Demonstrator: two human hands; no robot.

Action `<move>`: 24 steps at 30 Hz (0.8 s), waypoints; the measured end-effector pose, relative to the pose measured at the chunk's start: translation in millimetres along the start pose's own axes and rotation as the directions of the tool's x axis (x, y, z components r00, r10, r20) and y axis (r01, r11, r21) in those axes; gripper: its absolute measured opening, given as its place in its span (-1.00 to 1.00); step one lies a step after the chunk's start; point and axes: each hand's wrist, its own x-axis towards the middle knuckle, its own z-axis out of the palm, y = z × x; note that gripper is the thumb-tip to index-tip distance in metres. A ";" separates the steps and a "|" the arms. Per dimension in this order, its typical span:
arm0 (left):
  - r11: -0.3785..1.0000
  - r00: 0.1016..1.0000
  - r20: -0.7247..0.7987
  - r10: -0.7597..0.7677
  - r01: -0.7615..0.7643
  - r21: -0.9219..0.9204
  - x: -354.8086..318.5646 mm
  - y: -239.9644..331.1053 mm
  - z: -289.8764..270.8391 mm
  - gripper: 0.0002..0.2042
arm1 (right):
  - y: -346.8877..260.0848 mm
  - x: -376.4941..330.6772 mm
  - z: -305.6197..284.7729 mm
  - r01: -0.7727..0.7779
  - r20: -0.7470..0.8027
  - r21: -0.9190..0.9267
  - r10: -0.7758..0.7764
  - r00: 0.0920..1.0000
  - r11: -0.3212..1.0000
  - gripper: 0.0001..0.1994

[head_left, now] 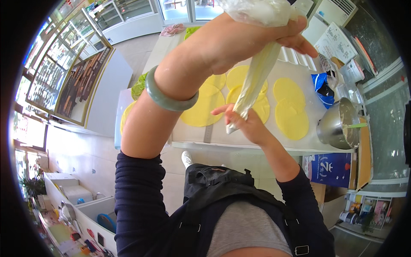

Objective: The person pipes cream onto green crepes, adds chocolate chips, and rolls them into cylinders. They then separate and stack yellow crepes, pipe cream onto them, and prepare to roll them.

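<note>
A long translucent piping bag (pixel 258 73) with pale cream inside hangs slantwise over the table. My left hand (pixel 274 37), raised high with a jade-green bangle (pixel 165 97) on its wrist, is closed round the bag's upper part. Crumpled clear plastic (pixel 259 13) bulges above that hand. Lower down, my right hand (pixel 251 125) holds the bag near its narrow end, which points down to the left. Thin round yellow crepes (pixel 292 120) lie on the table in overlapping groups, some partly hidden behind my left arm and the bag.
At the table's (pixel 239 139) right edge stands a tilted steel mixing bowl (pixel 327 124) with a green spatula (pixel 355 125). Behind it are a blue plastic packet (pixel 322 89) and white trays (pixel 295 56). A metal strip (pixel 208 133) lies among the crepes. Left is a glass display case (pixel 64 68).
</note>
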 end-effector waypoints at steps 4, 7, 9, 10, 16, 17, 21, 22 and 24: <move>0.736 0.975 0.130 -0.180 0.046 0.675 -28.3 -13.8 -75.3 -0.52 | 36.1 62.3 10.1 0.132 -0.316 0.417 0.008 0.949 0.899 -0.56; 0.595 0.993 -0.082 -0.085 0.116 0.795 -102.4 -7.7 -147.5 -0.43 | 58.8 120.7 -4.7 0.390 -0.748 0.215 -0.106 0.655 0.895 -0.54; 0.614 0.947 -0.212 -0.243 0.320 0.722 -155.4 4.2 -193.3 -0.41 | 79.1 162.7 -15.2 0.511 -0.785 0.078 -0.263 0.561 0.856 -0.54; 0.655 0.926 -0.265 -0.270 0.378 0.654 -182.4 6.3 -207.2 -0.44 | 89.8 180.9 -20.1 0.561 -0.802 0.016 -0.325 0.502 0.828 -0.54; 0.718 0.782 -0.178 -0.597 0.620 0.317 -309.9 4.6 -241.7 -0.40 | 147.8 277.7 -13.7 0.507 -0.866 -0.015 -0.265 0.424 0.862 -0.48; 0.722 0.765 -0.107 -0.635 0.637 0.271 -323.0 2.9 -250.0 -0.44 | 153.8 286.5 -8.5 0.481 -0.870 -0.035 -0.264 0.417 0.876 -0.48; 0.726 0.707 -0.204 -0.677 0.688 -0.026 -364.5 -0.8 -268.1 -0.47 | 169.7 311.5 9.0 0.417 -0.842 -0.051 -0.263 0.470 0.908 -0.50; 0.709 0.685 -0.227 -0.692 0.705 -0.033 -371.1 -2.3 -271.6 -0.47 | 172.7 315.9 11.6 0.398 -0.840 -0.053 -0.257 0.479 0.916 -0.50; 0.716 0.678 -0.270 -0.684 0.695 -0.068 -380.8 -4.0 -275.1 -0.45 | 177.9 322.2 14.8 0.373 -0.842 -0.060 -0.248 0.480 0.926 -0.50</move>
